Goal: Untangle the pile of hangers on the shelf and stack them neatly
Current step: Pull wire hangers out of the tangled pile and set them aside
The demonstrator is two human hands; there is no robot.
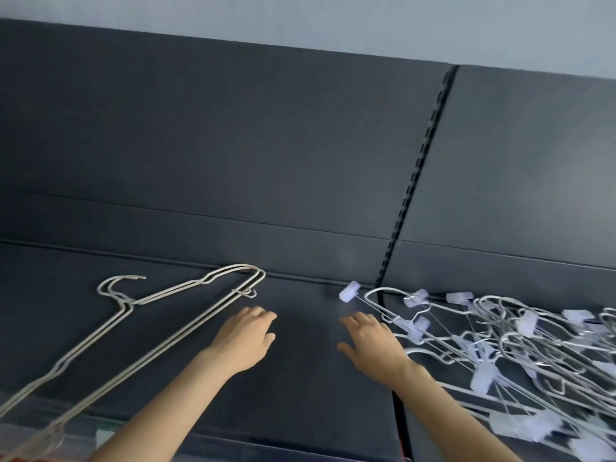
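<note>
Dark shelf [300, 378] under me, fingers [358, 320] loose and empty: the tangled hanger pile [500, 345] lies just beside my right hand [370, 345], well apart from my left hand [245, 338].

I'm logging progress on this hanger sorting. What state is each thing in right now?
left hand: open, empty, over the shelf.
right hand: open, empty, at the near edge of the tangled pile.
beige wire hangers: untangled, lying flat, stacked together on the left.
clip hangers: tangled in a pile on the right.
</note>
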